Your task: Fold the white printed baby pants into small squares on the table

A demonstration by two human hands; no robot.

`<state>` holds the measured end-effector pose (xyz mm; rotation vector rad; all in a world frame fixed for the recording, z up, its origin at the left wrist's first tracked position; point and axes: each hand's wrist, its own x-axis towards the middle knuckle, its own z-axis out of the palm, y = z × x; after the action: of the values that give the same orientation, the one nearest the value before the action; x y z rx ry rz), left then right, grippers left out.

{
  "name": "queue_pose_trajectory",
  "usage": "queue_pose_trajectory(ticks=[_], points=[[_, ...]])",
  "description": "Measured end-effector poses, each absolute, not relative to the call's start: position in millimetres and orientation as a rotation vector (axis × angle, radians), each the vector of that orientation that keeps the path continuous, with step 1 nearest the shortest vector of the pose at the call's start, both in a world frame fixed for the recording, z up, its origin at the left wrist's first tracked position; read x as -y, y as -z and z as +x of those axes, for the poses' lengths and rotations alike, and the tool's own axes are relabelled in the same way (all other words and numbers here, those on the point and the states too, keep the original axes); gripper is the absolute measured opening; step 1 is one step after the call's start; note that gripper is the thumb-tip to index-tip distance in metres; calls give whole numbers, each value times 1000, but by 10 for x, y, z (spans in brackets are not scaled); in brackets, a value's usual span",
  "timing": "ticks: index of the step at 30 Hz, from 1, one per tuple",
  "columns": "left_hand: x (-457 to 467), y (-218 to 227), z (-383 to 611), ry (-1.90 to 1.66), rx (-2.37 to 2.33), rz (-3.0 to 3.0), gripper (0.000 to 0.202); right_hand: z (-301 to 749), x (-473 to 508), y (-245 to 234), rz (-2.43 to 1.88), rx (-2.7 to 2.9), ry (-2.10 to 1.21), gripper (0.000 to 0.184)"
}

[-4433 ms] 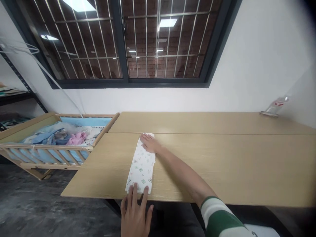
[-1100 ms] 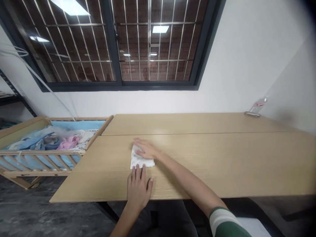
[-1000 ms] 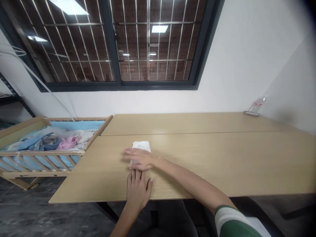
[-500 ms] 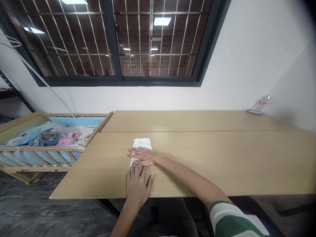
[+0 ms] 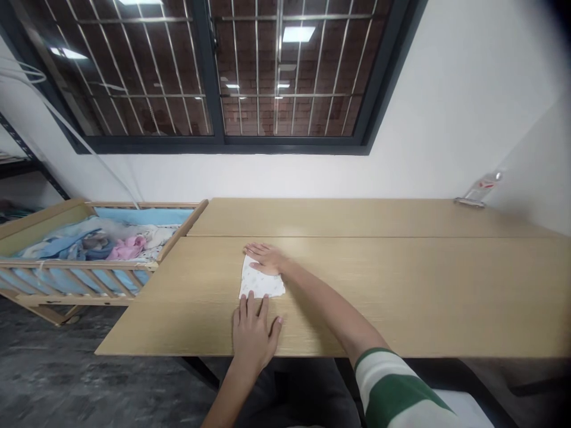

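The right hand (image 5: pixel 267 260) is lying flat, fingers extended, over the far edge of the cloth (image 5: pixel 261 284); the left hand (image 5: pixel 253 333) is resting palm-down, spread fingertips touching the near edge. The cloth is lying on the table (image 5: pixel 401 285).

Room left of cloth (image 5: pixel 261 283), crib (image 5: pixel 40 234) beyond

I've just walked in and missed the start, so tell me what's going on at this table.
A person is working on a small white printed cloth that lies flat on a wood-grain table. The right hand rests palm down over its far part, while the left hand has its fingertips at the near edge. Neither hand is lifting it. Off to the left stands a wooden crib with blue and pink fabrics inside; a clear bottle is at the table's far right.
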<state>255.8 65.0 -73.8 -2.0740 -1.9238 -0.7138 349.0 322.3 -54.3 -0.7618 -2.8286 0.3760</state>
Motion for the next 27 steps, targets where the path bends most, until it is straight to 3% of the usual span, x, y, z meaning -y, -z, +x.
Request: queue_pose_trajectory(ticks=[12,17,19,23,27], points=[[-669,770,2545,696,1951,-2087,55,3448,-3329,504,-952,2836,-342,72],[-658,814,2351,787,1919,-2119,45,3580,-3130,291,-1004,2519,-348,75],[-679,824,2189,877,1903,-2147,38,3715,-2952,186,-975,2425,-321,69],[-823,786,1831,961,1833,-2250,30,4008,-2496,70,-876,2528,-512,34],[-1060,717,1603,877,1695,-2420,25,4221,-2109,112,-796,2666,-529,25]])
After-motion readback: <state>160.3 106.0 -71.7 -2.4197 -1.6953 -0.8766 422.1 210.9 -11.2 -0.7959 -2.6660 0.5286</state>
